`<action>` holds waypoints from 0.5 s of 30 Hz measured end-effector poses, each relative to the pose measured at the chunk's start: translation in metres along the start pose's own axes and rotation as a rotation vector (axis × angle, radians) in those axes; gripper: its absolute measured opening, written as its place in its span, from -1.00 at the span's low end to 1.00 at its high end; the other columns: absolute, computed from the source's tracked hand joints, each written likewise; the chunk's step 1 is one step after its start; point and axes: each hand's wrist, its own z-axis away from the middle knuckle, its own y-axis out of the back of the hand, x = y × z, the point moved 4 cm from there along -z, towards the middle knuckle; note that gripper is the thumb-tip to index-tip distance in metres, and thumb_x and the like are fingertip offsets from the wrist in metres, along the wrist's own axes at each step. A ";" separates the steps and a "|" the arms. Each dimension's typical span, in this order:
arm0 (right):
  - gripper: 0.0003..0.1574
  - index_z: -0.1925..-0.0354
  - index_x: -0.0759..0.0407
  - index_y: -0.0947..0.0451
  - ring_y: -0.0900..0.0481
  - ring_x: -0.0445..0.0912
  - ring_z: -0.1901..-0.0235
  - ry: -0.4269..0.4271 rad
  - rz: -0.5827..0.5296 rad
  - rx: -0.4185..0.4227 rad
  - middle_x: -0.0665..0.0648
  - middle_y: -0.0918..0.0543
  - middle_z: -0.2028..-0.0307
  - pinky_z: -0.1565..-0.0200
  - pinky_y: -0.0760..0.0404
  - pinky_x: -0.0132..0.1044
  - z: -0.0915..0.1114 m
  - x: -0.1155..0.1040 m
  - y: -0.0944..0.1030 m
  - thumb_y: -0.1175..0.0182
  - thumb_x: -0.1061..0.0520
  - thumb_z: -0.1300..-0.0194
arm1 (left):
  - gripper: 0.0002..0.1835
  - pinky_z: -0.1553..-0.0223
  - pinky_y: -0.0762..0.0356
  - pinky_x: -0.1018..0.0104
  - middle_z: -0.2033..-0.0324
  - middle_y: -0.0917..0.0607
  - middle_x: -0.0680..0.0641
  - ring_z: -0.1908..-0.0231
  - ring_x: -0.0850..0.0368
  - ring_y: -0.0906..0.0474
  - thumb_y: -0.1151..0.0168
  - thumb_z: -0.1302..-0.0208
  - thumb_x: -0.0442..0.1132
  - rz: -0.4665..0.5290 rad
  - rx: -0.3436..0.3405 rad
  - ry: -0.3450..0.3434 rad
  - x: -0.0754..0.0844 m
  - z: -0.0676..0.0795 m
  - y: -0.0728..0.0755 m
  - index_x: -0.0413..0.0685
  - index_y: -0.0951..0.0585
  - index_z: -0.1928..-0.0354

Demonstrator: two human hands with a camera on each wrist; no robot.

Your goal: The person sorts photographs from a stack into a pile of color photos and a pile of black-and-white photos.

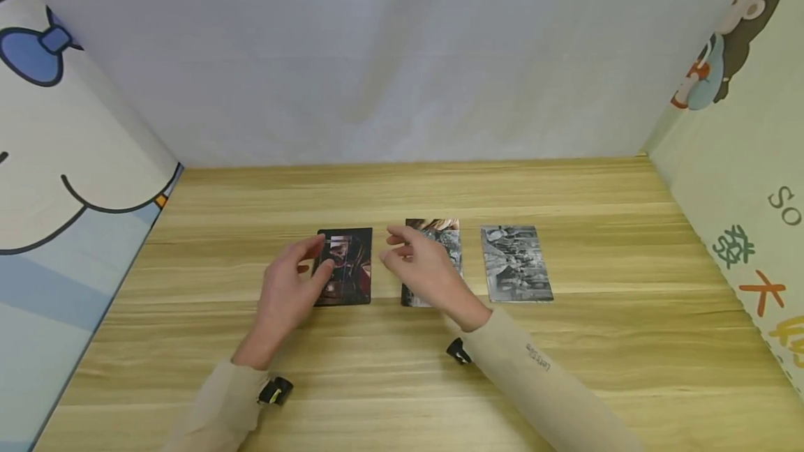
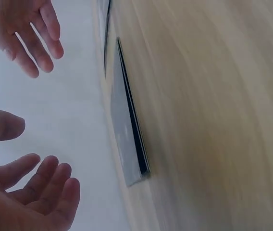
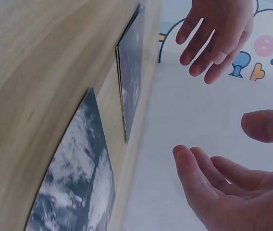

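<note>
A dark-coloured picture card [image 1: 352,270] lies at the left of a row on the wooden table. Its edge in the left wrist view shows layers, like a small stack [image 2: 128,130]. My left hand [image 1: 285,291] hovers over its left side, fingers loosely bent and holding nothing. Right of it is a mostly black-and-white picture card [image 1: 453,246], partly hidden under my right hand [image 1: 423,267]. That hand is raised above the table with relaxed fingers and nothing in them. A grey photo card [image 1: 518,264] lies at the right end, away from both hands.
The wooden tabletop [image 1: 402,375] runs back to a pale curtain wall [image 1: 402,54]. Cartoon-printed panels stand at the left [image 1: 75,131] and right [image 1: 722,180]. Black straps or devices [image 1: 275,391] sit at the sleeves' cuffs.
</note>
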 end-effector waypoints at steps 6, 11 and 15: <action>-0.32 -0.50 0.16 -0.34 -0.56 0.05 -0.25 0.006 -0.039 0.028 0.19 -0.54 -0.33 -0.25 -0.57 -0.08 0.010 0.002 0.013 -0.17 0.00 -0.54 | -0.49 -0.12 -0.60 -0.15 -0.15 -0.62 -0.31 -0.14 -0.24 -0.56 -0.32 -0.38 -0.30 0.019 0.048 -0.066 0.013 0.005 -0.006 -0.29 -0.55 -0.33; -0.33 -0.49 0.17 -0.34 -0.49 0.05 -0.34 0.045 -0.030 0.052 0.18 -0.52 -0.36 -0.34 -0.49 -0.12 0.018 0.005 0.023 -0.15 0.00 -0.55 | -0.49 -0.09 -0.60 -0.14 -0.19 -0.61 -0.30 -0.11 -0.27 -0.58 -0.35 -0.34 -0.33 0.046 0.072 -0.125 0.024 0.008 -0.012 -0.28 -0.57 -0.31; -0.33 -0.49 0.14 -0.35 -0.46 0.06 -0.37 0.063 -0.016 0.072 0.15 -0.49 -0.40 -0.36 -0.47 -0.06 0.023 0.008 0.029 -0.16 -0.02 -0.54 | -0.48 -0.09 -0.60 -0.13 -0.22 -0.60 -0.29 -0.10 -0.27 -0.58 -0.37 -0.31 -0.33 0.056 0.075 -0.159 0.031 0.010 -0.018 -0.25 -0.58 -0.31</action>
